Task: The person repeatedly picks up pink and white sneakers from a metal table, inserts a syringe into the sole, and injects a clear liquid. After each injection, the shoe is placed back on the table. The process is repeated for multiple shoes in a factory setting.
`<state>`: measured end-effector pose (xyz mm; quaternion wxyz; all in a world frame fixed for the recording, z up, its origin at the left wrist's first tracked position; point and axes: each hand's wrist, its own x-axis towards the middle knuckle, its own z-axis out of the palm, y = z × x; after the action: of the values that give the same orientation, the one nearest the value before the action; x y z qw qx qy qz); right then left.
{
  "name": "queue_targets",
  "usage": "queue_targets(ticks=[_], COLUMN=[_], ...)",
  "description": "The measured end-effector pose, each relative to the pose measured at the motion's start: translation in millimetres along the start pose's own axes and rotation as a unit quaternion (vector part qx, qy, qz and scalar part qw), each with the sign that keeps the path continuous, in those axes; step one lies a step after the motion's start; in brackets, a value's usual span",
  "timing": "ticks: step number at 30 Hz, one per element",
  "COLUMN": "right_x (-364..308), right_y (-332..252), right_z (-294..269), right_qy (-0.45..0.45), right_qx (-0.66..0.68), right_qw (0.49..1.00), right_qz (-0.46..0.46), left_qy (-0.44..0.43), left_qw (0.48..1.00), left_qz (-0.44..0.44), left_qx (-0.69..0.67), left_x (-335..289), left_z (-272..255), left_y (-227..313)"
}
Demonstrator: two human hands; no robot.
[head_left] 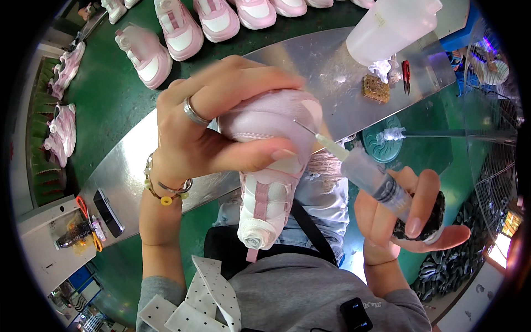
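Note:
A pink and white sneaker (265, 202) is gripped in my left hand (204, 122), its toe end up and its heel toward my body. My fingers wrap over the toe and my thumb presses on the upper. In my right hand (406, 213) is a clear plastic syringe (369, 172) with a thin metal needle slanting up to the left. The needle tip overlaps the side of the toe; whether it touches cannot be told. Against my right palm sits a dark, rough-looking round piece (434, 218), partly covered by the fingers.
Several matching sneakers (215, 22) line the far green surface, and more stand on a rack at left. On the metal tabletop (304, 61) are a translucent plastic jug (390, 30), a brownish sponge block (376, 88) and red-handled snips (406, 76). A phone (109, 212) lies at left; a wire-guarded fan (492, 110) stands right.

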<state>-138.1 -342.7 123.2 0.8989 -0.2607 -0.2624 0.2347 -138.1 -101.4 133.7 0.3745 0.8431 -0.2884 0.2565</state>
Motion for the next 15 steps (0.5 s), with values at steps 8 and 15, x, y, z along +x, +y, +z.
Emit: queue_targets(ticks=[8, 15], right_x=[9, 16], right_y=[5, 24], right_z=[-22, -40], right_qy=[-0.021, -0.003], right_qx=[-0.084, 0.022], right_qw=[0.996, 1.000], right_qz=[0.014, 0.009], left_qy=[0.001, 0.034], left_qw=[1.000, 0.993], left_qz=[0.003, -0.112], left_qx=[-0.016, -0.024], left_x=[3, -7], left_z=[1, 0], left_y=[-16, -21])
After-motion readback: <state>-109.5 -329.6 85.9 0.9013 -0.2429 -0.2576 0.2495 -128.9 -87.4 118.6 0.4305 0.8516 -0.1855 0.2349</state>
